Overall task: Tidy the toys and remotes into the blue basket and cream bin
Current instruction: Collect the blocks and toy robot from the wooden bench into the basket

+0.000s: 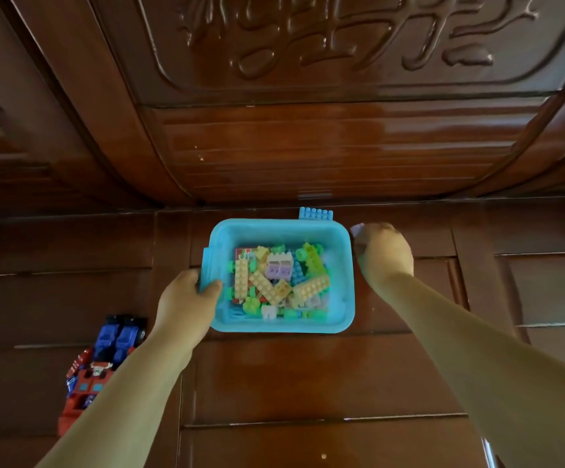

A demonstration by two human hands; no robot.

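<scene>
A blue basket (283, 231) sits on a dark, glossy wooden surface (308, 376), close to a carved wooden panel (308, 79) that rises behind it. The basket is roughly rectangular with rounded corners, and it is partly filled with a heap of plastic building bricks (276, 280) in pale yellow, green, lilac and blue, lying at all angles over something red underneath (what that red thing is cannot be made out).

The left hand (186, 298) grips the basket at its left rim: the thumb is hooked over the edge and lies inside the wall, while the rest of the fingers curl round the outside, mostly hidden by the rim. The bare forearm runs back toward the lower left corner of the view.

The right hand (384, 255) is just beside the basket's right wall, near its far right corner. Its fingers are curled downward and inward, and a small pale lilac piece (357, 228) shows at the fingertips; the hand seems to pinch it, though motion blur makes the hold itself hard to read. Whether the hand touches the basket cannot be told.

A light blue brick (315, 213) stands just behind the basket's far rim, against the base of the panel, its studs visible along the top.

To the left, well apart from the basket, a red and blue toy robot (105, 359) lies on the wood, partly covered by the left forearm.
</scene>
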